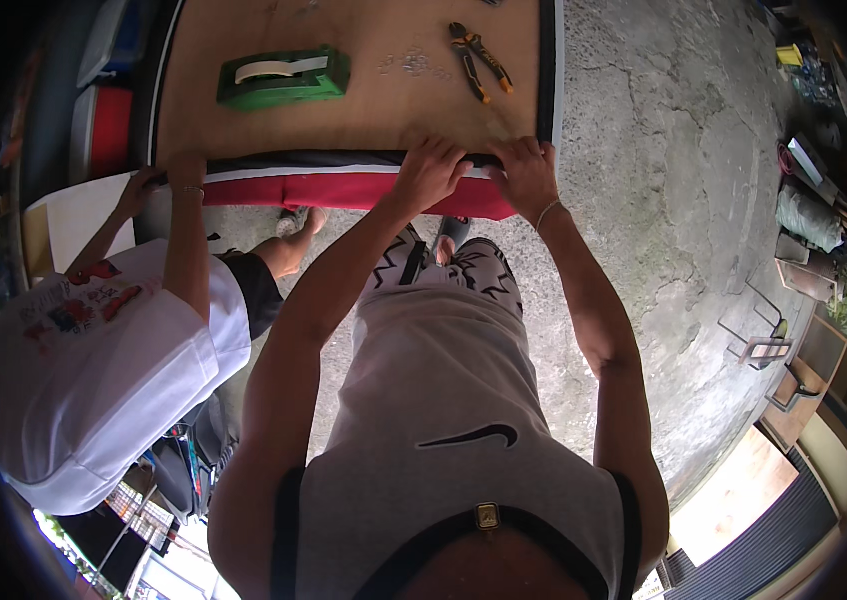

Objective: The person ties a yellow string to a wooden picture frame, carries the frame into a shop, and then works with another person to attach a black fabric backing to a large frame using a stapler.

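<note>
Fabric, red (344,190) with a black band (344,160) over its top, is wrapped along the near edge of a brown board (364,100) that serves as the counter. Both of the person's hands press on that black band at its right end. The left hand (431,170) lies fingers-down over the edge, its grip folded around the band; the right hand (524,175), just beside it and nearly touching, pinches the same band close to the corner, where a black strip (548,70) runs up the board's right side. Whether the fingertips hook beneath the edge cannot be told.

Doing this well seems to call for an even pull with the band kept straight along the edge, so no wrinkle forms at the corner, and both grips kept close together.

Farther left, a co-worker's hand (184,172) in a white shirt holds the same edge. On the board lie a green tape dispenser (284,78), orange-handled pliers (481,60) and a scatter of small metal fasteners (409,64). Cracked concrete floor (664,180) spreads to the right.
</note>
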### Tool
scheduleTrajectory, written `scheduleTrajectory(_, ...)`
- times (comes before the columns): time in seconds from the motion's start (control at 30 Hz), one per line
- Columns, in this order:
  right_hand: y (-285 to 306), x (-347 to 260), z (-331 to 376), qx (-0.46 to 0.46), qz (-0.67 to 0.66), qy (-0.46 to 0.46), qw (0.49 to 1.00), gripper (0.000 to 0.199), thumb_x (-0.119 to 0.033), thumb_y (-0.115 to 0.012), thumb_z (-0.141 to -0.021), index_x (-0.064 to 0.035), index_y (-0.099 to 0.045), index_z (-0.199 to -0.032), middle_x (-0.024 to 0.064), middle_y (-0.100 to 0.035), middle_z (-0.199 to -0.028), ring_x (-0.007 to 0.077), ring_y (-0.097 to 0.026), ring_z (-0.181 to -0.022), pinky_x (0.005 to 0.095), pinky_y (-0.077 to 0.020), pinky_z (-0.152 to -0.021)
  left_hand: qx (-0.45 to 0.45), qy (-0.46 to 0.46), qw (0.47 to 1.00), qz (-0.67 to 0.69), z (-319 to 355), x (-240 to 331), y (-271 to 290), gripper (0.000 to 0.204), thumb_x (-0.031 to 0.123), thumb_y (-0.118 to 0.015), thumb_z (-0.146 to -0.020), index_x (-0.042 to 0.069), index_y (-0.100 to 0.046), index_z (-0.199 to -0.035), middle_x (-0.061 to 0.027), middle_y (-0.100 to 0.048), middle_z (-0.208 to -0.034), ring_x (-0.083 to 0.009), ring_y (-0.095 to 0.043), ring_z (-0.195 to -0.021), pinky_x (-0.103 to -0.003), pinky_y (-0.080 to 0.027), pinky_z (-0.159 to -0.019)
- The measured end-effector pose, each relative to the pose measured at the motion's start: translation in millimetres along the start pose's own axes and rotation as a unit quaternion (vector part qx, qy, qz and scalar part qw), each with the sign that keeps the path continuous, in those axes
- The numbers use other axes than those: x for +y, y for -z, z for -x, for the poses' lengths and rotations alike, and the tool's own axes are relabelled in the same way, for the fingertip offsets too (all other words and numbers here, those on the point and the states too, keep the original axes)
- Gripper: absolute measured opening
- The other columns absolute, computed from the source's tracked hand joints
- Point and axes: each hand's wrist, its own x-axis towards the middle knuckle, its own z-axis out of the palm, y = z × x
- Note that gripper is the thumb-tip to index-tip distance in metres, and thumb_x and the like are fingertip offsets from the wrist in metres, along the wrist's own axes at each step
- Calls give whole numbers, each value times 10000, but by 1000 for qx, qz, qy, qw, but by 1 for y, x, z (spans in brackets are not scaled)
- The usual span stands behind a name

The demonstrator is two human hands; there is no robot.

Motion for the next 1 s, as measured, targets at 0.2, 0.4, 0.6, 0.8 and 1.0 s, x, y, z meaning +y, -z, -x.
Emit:
scheduleTrajectory(0.2, -28, 11, 0, 71, 12, 29, 997, 135, -200, -637, -813, -132, -638, -930, 63, -575, -915, 253, -519, -967, 425, -366, -820, 3, 1, 1000, -31, -10, 2, 9, 227, 272, -644, -820, 73, -604, -922, -79, -584, -915, -251, -541, -923, -415, -403, -813)
scheduleTrajectory(0.4, -30, 7, 1, 31, -24, -35, 999, 99, -176, -614, -829, -111, -633, -901, 66, -578, -905, 264, -531, -941, 413, -367, -812, 81, -1, 989, -126, 14, -3, 17, 276, 301, -626, -849, 67, -580, -989, -81, -572, -930, -261, -530, -928, -419, -408, -817)
scheduleTrajectory(0.6, -17, -3, 4, 36, 13, -3, 999, 163, -201, -655, -813, -127, -627, -956, 45, -604, -924, 251, -556, -912, 404, -365, -813, -10, -18, 997, -69, 9, -23, 12, 225, 281, -602, -865, 66, -553, -912, -104, -565, -850, -284, -562, -838, -402, -420, -798)
scheduleTrajectory(0.8, -32, 4, 7, 81, 0, 54, 995, 252, -225, -679, -796, -112, -608, -1011, 54, -595, -930, 249, -558, -903, 399, -366, -815, -37, -13, 998, -46, 3, -25, 11, 197, 259, -590, -871, 69, -556, -908, -99, -574, -856, -268, -567, -852, -400, -418, -799)
scheduleTrajectory(1.0, -43, 14, 9, 82, -30, 88, 992, 256, -217, -668, -807, -77, -589, -1005, 86, -577, -915, 272, -556, -877, 402, -393, -798, 16, -41, 994, -100, -1, -7, -2, 209, 278, -606, -855, 75, -567, -887, -58, -576, -928, -227, -532, -945, -396, -393, -833)
